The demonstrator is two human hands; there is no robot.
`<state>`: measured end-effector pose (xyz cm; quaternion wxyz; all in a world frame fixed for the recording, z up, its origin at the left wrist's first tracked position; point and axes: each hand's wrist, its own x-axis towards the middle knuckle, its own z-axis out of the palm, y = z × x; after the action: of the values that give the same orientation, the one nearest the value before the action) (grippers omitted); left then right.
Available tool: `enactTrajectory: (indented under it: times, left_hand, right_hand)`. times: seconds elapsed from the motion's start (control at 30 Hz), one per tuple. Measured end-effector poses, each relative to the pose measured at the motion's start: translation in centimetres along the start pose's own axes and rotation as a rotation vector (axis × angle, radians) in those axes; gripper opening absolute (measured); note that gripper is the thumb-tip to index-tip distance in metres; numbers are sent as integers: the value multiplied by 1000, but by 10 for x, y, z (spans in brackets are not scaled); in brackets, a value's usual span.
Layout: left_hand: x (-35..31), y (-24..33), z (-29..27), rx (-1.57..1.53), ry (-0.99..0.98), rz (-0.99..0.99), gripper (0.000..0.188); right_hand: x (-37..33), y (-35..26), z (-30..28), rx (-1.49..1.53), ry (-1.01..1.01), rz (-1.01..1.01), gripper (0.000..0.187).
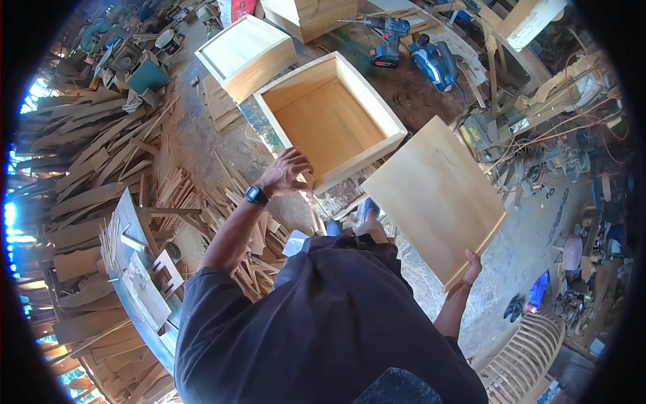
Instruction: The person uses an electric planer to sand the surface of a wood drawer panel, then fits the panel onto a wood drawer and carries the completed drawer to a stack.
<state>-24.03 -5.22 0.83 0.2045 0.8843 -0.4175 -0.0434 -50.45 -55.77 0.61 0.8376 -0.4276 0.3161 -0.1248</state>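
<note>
An open wooden box of pale wood rests on the workbench in front of me, its inside facing up. At its near left corner, my left hand has its fingers curled over the rim. My right hand grips a flat wooden panel by its lower right edge, where a thin strip runs along the side. The panel is held tilted to the right of the box, its far left corner close to the bench. Most of the right hand's fingers are hidden behind the panel.
Beyond the box stand a closed wooden box and another wooden box. A cordless drill and a blue power tool lie on the bench. Wood offcuts are heaped at left; a curved slatted wooden piece sits lower right.
</note>
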Motion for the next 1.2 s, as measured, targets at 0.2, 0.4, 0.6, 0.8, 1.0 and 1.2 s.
enactTrajectory:
  times: [0.2,0.4,0.6,0.8,1.0,1.2]
  left_hand:
    - [30,68,37,-94,153,-24,39]
    - [36,85,34,-244,158,-54,48]
    - [36,82,32,-283,110,-112,58]
    - [38,83,34,-316,142,-118,53]
    - [38,86,31,-324,145,-136,47]
    - [40,88,30,-339,140,-133,45]
  right_hand:
    - [-15,7,6,-36,36,24,82]
    - [6,10,-13,-80,31,26,81]
    - [17,17,-10,-84,10,57,79]
    - [20,25,-2,-43,-29,50,79]
    - [27,30,-12,-86,-31,71,79]
    - [28,40,-14,-84,-18,53,79]
